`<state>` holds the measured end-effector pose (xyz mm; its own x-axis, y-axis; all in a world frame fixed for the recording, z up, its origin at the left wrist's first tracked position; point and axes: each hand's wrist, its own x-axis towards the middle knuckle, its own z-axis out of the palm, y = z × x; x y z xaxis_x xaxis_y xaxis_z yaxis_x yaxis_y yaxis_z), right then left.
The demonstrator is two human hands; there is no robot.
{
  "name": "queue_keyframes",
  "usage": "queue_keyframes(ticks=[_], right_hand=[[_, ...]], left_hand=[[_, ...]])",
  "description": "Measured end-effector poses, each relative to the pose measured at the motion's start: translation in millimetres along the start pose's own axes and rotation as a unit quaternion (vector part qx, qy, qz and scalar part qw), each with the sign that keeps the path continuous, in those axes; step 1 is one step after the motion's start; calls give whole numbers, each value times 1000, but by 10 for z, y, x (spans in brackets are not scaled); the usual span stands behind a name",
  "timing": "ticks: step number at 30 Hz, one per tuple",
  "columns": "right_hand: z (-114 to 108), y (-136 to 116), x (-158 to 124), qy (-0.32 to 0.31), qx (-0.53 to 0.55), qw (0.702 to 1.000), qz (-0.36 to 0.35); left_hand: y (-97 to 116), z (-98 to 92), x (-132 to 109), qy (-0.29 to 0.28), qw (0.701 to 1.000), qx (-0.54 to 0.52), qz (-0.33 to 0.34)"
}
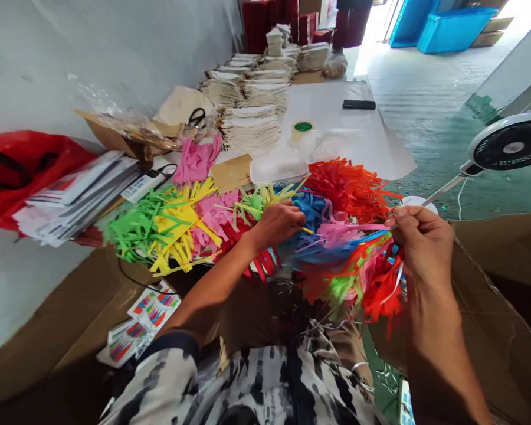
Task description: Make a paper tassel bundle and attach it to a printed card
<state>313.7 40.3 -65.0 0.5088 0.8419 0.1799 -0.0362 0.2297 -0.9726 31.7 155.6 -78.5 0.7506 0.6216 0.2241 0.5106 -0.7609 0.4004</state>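
"Grey wall (115, 35) on the left, white-covered bench (327, 112) ahead, cream stacks (252, 127) along it. Where are the strips on your feed?"

"Near edge, heaped by colour. Left to right: green strips (130, 224), yellow strips (177, 221), pink strips (216, 215), blue strips (310, 206), orange-red strips (347, 180) just beyond the blue. Mixed-colour streamer bundle (383, 289) hangs below the right hand (422, 233)."

"Hands?"

"Apart. I have the right one pinched, thumb to fingers, on the gathered top of that bundle. Left hand (281, 221) is curled over the heap by the blue; I can't tell if it's gripping anything."

"Tips?"

"I'd pinch right at the gathered top, ends level, so nothing slips out. Light pull on each strip; they look thin and could crease or tear. I'd lift one colour at a time, since the heaps overlap and neighbours may drag along. White string (399, 276) hangs by the bundle: worth a clear path so it doesn't snag."

"Anything close by?"

"Fan (511, 146) beyond the right hand. Can't tell if it's running; if so, loose ends may flutter."
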Motion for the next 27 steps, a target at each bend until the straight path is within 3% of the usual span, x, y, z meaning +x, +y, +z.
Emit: queue_keyframes(ticks=[2, 5, 7, 9, 12, 17, 21, 27], right_hand=[[21, -22, -7, 1, 3, 1000, 7], [39, -37, -17, -4, -3, 1000, 10], [64, -28, -25, -13, -12, 1000, 5], [113, -10, -36, -25, -28, 999, -2], [216, 12, -56, -39, -48, 998, -24], [323, -10, -75, -37, -44, 998, -34], [316, -22, -81, -38, -59, 997, -42], [331, 39, -93, -45, -50, 997, -24]], left_hand=[[-58, 30, 35, 20, 999, -37, -5], [-80, -1, 115, 122, 984, -128, -30], [-24, -44, 187, 185, 963, -192, -44], [89, -55, 281, 211, 944, -253, -37], [315, 34, 456, 202, 917, -343, -8], [600, 293, 662, 132, 882, -452, 18], [661, 391, 673, 102, 879, -466, 22], [630, 413, 623, 130, 876, -464, 15]])
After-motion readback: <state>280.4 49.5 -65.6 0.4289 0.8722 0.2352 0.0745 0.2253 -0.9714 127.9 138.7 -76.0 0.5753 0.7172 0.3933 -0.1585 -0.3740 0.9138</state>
